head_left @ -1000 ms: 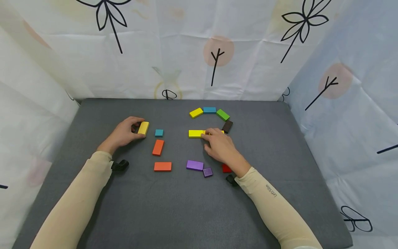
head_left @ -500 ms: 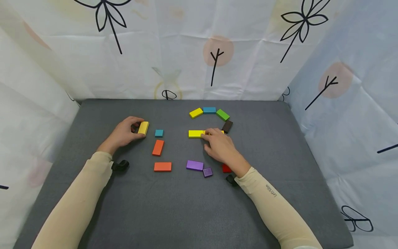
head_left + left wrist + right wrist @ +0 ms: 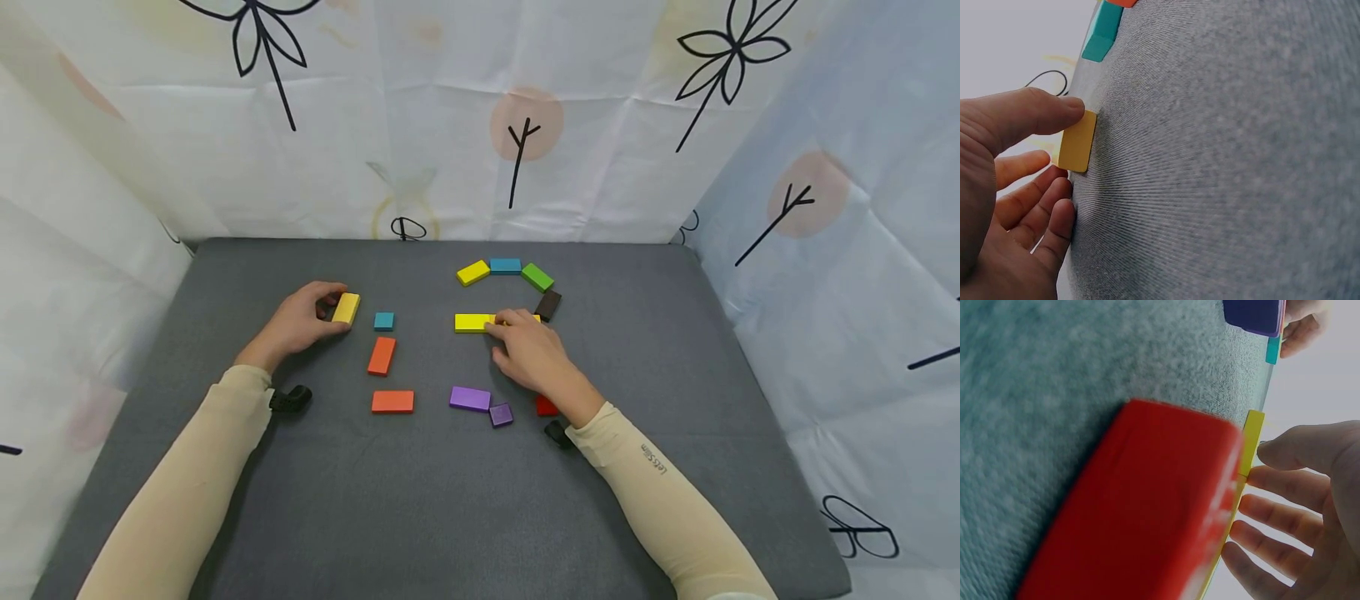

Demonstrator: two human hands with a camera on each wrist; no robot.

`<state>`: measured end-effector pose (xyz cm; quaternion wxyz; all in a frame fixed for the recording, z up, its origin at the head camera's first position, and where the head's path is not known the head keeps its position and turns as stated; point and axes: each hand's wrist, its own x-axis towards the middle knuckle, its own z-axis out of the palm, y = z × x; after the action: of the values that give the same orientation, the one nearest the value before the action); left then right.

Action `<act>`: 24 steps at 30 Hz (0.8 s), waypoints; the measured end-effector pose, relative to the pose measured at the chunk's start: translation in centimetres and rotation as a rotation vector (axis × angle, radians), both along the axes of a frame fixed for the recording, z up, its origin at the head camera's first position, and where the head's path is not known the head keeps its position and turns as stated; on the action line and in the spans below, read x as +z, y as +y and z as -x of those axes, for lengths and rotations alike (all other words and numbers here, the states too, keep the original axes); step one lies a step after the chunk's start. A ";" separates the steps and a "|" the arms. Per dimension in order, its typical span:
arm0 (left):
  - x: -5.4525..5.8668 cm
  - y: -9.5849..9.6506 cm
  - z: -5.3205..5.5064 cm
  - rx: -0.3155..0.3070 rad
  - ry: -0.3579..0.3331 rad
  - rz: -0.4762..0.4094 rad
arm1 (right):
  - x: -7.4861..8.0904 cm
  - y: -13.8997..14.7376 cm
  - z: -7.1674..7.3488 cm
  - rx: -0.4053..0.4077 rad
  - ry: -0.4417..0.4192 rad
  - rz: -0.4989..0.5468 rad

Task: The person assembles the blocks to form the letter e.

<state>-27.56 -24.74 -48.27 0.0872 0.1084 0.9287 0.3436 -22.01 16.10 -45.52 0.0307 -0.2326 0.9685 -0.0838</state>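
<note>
On the left, my left hand (image 3: pixel 298 317) pinches a yellow wooden block (image 3: pixel 346 308) between thumb and fingers. In the left wrist view the thumb lies on one end of that yellow block (image 3: pixel 1077 142), close to the table surface. My right hand (image 3: pixel 531 348) rests with extended fingers on a row of bright yellow blocks (image 3: pixel 472 322), covering much of it. The right wrist view shows its fingertips touching the yellow blocks (image 3: pixel 1252 439). Beside the left hand lie a small teal block (image 3: pixel 384 322) and an orange block (image 3: pixel 381 356).
Behind the right hand, a yellow block (image 3: pixel 473 272), blue block (image 3: pixel 506 266), green block (image 3: pixel 537 277) and dark brown block (image 3: pixel 549 305) form a curve. Nearer lie another orange block (image 3: pixel 392 402), two purple blocks (image 3: pixel 470 398) and a red block (image 3: pixel 546 406), partly hidden by the right wrist.
</note>
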 end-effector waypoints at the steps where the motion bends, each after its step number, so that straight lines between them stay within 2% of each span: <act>1: 0.0 0.0 0.0 0.001 -0.002 0.002 | 0.0 0.0 0.0 0.001 0.000 0.000; 13: 0.3 0.2 0.0 0.021 0.004 0.000 | 0.2 0.0 0.0 0.011 -0.017 -0.005; 17: 1.0 0.5 0.1 0.025 0.015 -0.017 | 0.2 0.0 0.0 0.011 -0.019 -0.001; 24: 2.5 2.2 1.1 -0.003 0.009 -0.046 | 0.2 0.1 0.0 0.008 -0.017 -0.001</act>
<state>-28.64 -22.49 -45.77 0.0811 0.1131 0.9208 0.3644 -22.06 16.18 -45.33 0.0392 -0.2357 0.9673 -0.0850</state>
